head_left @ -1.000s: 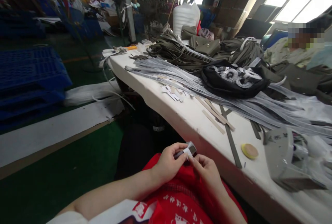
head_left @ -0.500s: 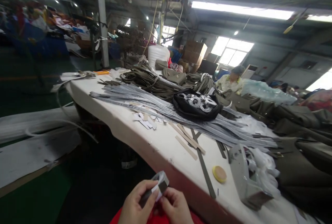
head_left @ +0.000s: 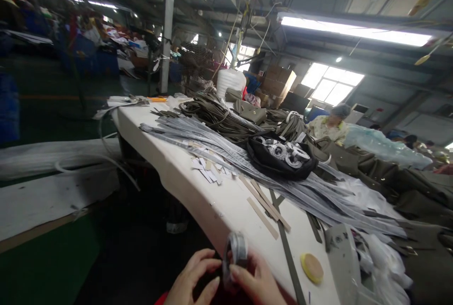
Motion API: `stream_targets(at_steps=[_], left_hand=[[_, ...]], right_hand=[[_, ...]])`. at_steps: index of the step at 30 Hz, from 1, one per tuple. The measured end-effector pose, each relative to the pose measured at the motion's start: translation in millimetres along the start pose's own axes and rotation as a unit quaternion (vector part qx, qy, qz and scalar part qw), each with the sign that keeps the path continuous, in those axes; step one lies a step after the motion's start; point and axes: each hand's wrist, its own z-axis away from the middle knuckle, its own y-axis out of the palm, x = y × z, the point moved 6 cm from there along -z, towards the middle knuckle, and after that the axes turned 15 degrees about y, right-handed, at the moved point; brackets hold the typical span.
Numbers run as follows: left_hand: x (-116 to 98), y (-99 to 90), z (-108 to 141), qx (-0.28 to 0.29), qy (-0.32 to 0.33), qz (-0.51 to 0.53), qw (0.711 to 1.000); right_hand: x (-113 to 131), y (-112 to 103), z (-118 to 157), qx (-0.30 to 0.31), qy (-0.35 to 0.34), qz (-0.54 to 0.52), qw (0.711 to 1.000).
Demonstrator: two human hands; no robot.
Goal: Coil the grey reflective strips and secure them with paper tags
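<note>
A coiled grey strip (head_left: 236, 255) stands upright at the bottom centre, beside the table's front edge. My right hand (head_left: 260, 279) grips it, thumb on the near side and fingers behind. Just left of the coil is my left hand (head_left: 196, 279), its fingers apart and curved, the fingertips close to the coil's left side. Whether they touch it I cannot tell. The white label seen on the coil earlier does not show clearly.
On the white table (head_left: 170, 154) lie long grey strips (head_left: 212, 140), paper labels (head_left: 208, 170), tan strips (head_left: 264, 218), a black bag (head_left: 279, 156) of white coils, a yellow round object (head_left: 311, 268) and a grey box (head_left: 345, 258). A person (head_left: 329, 123) is beyond.
The coil has turned upright and moved right with my right hand. My left hand has let go and its fingers have spread. The camera view has swung left.
</note>
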Motion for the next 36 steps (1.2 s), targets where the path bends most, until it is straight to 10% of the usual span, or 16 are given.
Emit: stream_targets(at_steps=[7,10,20,27,36], left_hand=[[22,-4.7,3,0.023,-0.011,-0.008,1.0],[17,-2.8,6,0.03,0.003,-0.004,1.0],[39,-28.9,13,0.068,-0.092,-0.033,0.993],[56,-23.7,15,0.087,-0.149,-0.008,0.985],[57,-19.9,17,0.113,-0.174,-0.03,0.978]], right_hand=[[249,-105,-24,-0.287,-0.201,0.135,0.927],[298,-152,-53,-0.374,-0.198,0.163,0.891],[178,-224,-113,-0.465,-0.002,0.534,0.706],[184,-256,-125,-0.441,0.068,0.675,0.588],[200,-239,-106,-0.446,0.02,0.737,0.507]])
